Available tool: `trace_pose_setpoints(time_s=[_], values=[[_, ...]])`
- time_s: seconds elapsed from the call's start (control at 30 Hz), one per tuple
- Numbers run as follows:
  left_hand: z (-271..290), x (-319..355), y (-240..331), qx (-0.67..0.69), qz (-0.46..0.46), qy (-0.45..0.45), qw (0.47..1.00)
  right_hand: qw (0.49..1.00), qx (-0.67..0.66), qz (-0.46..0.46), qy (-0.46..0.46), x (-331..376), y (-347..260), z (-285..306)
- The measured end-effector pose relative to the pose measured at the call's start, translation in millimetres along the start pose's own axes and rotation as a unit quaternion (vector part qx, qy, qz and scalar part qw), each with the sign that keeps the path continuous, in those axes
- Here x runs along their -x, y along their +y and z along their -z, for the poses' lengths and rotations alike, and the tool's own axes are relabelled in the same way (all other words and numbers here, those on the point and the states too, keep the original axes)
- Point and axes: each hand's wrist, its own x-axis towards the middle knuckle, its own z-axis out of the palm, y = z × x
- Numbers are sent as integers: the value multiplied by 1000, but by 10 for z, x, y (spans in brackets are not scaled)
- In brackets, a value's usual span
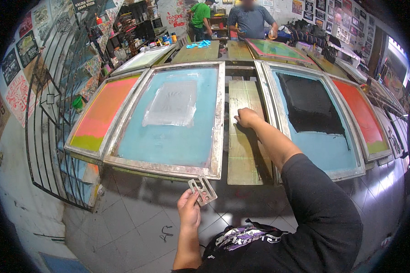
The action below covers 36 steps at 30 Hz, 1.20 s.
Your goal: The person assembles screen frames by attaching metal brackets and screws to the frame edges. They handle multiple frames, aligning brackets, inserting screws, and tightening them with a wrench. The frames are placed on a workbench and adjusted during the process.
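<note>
My left hand [190, 209] pinches a flat metal bracket [203, 190] with long slots and round holes, in front of the table's near edge. My right arm reaches forward over a narrow greenish wooden board [244, 157]. At its end, my right hand [249, 118] is closed, fingers curled down at the board's upper part; what they hold, if anything, is hidden. Left of the board lies a framed printing screen [168, 143] with blue mesh and a grey patch. To its right is another blue framed screen [314, 148] with a black patch.
An orange-pink and green screen [102, 111] lies far left, a red one [357, 111] far right. Further screens and blue gloves [198, 44] lie at the back. Two people [253, 22] stand behind. A metal railing [43, 132] runs along the left over the tiled floor [132, 227].
</note>
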Motion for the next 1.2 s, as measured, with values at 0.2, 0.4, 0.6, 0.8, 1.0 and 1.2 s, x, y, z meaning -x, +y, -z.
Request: trace_pose_setpoints(time_s=[0.2, 0.4, 0.6, 0.8, 1.0, 1.2], values=[[-172, -67, 25, -42, 26, -10, 999, 997, -62, -37, 29, 177, 161, -47], [-493, -196, -56, -143, 43, -63, 987, 981, -83, 17, 177, 519, 317, 407], [-855, -284, -372, -98, 29, -95, 990, 906, -194, 150, 346, 1948, 426, 1297], [-1210, -377, -580, -256, 7, -35, 966, 843, -378, 7, 383, 3524, 1371, 1145], [-1273, -654, -618, -473, -31, -3, 881, 752, -418, -252, 443, 4535, 1786, 607], [-1303, -801, -663, -611, -17, 19, 791, 689, -448, -314, 475, 5043, 1972, 409]])
